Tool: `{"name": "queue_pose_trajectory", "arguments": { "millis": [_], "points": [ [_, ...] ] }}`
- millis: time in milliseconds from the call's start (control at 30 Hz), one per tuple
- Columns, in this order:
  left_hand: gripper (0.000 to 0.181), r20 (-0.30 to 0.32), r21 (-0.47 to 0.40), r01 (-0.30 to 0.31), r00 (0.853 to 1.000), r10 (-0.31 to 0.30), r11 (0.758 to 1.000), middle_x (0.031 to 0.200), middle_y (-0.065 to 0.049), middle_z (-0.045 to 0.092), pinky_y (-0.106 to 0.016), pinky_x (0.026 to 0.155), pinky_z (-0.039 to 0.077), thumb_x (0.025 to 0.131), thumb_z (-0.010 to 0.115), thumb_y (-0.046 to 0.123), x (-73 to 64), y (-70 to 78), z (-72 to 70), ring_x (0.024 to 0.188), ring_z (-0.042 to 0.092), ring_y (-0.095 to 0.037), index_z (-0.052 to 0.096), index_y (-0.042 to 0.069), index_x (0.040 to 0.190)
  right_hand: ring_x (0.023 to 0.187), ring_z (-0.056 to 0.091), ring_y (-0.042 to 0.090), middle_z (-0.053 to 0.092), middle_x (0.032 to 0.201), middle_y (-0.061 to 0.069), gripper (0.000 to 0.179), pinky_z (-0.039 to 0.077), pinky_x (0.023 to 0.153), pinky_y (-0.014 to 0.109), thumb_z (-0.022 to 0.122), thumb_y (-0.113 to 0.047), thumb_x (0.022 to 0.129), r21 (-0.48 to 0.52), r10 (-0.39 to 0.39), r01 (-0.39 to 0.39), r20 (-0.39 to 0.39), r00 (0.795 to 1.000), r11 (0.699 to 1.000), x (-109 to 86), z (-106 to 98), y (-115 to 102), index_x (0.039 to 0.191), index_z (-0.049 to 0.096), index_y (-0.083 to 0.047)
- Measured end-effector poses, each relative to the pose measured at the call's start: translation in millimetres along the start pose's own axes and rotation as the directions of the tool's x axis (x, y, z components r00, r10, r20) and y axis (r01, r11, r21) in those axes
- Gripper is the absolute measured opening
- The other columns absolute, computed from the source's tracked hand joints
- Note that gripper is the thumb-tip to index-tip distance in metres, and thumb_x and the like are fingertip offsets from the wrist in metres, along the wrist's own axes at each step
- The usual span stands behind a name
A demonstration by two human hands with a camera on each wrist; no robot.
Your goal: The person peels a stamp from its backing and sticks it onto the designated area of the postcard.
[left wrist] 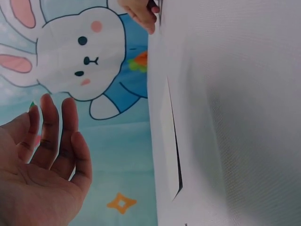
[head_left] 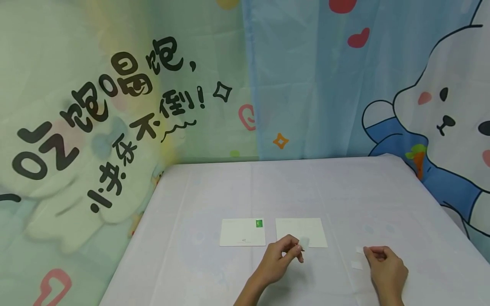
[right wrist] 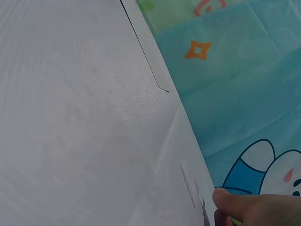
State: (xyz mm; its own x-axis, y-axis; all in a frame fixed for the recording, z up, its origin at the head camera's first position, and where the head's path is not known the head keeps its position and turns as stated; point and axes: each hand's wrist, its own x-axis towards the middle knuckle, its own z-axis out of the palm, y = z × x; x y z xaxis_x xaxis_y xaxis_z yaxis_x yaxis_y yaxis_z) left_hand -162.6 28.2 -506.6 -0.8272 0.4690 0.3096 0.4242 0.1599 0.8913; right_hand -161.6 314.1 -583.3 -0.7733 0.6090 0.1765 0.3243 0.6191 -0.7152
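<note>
My left hand (head_left: 281,259) pinches a small pale, see-through square (head_left: 304,243) between thumb and fingertips, above the near edge of the right white envelope (head_left: 300,229). A bit of green (left wrist: 32,105) shows at those fingertips in the left wrist view. My right hand (head_left: 386,270) is low over the table at the right, its thumb and forefinger at the edge of a small white paper square (head_left: 359,250). Another white square (head_left: 357,265) lies just nearer. Beside the right envelope lies a second envelope (head_left: 239,233), with a green stamp (head_left: 259,223) at its upper right corner.
A white cloth covers the table (head_left: 210,187). Behind it hangs a printed curtain (head_left: 298,76) with a cartoon rabbit and dark lettering. The table's far edge runs close to the curtain.
</note>
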Motion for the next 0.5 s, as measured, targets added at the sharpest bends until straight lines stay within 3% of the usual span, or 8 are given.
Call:
{"name": "queue_pose_trajectory", "arguments": {
  "millis": [133,233,400,500],
  "points": [
    [0.020,0.000,-0.001,0.005,1.000,-0.005,1.000,0.071,0.002,0.065,-0.017,0.063,0.039,0.097,0.046,0.031,0.3,1.3,-0.4,0.071,0.064,-0.014,0.057,0.014,0.094,0.060,0.053,0.015,0.065,0.079,0.013,0.018,0.033,0.052,0.019,0.066,-0.017,0.086,0.022,0.043,-0.043,-0.002,0.999,0.999,-0.2,0,-4,0.093,0.063,-0.001],
    [0.020,0.002,-0.002,-0.003,1.000,0.003,1.000,0.071,0.002,0.065,-0.017,0.063,0.039,0.097,0.046,0.030,0.3,1.7,-0.5,0.070,0.063,-0.011,0.057,0.014,0.094,0.060,0.050,0.005,0.066,0.079,0.008,0.018,0.033,0.053,0.016,0.068,-0.020,0.085,0.089,0.016,-0.014,-0.022,1.000,0.996,-2.2,-2,-11,0.093,0.065,-0.004],
    [0.020,0.001,0.001,-0.020,1.000,0.020,1.000,0.071,0.003,0.065,-0.018,0.064,0.039,0.097,0.045,0.030,0.5,2.6,-0.9,0.070,0.061,-0.005,0.057,0.014,0.095,0.063,0.045,-0.010,0.063,0.071,-0.010,0.014,0.033,0.061,0.019,0.073,-0.022,0.081,0.193,-0.159,0.165,-0.048,0.986,0.967,-9.6,-8,-33,0.087,0.067,-0.011],
    [0.020,0.005,-0.006,-0.013,1.000,0.013,1.000,0.071,0.003,0.065,-0.019,0.064,0.040,0.097,0.045,0.030,0.7,3.2,-0.9,0.071,0.060,-0.002,0.057,0.014,0.095,0.066,0.048,-0.008,0.064,0.073,-0.007,0.013,0.033,0.065,0.022,0.074,-0.019,0.079,0.265,-0.299,0.304,-0.060,0.952,0.915,-14.1,-4,-42,0.086,0.066,-0.011]
  ]
}}
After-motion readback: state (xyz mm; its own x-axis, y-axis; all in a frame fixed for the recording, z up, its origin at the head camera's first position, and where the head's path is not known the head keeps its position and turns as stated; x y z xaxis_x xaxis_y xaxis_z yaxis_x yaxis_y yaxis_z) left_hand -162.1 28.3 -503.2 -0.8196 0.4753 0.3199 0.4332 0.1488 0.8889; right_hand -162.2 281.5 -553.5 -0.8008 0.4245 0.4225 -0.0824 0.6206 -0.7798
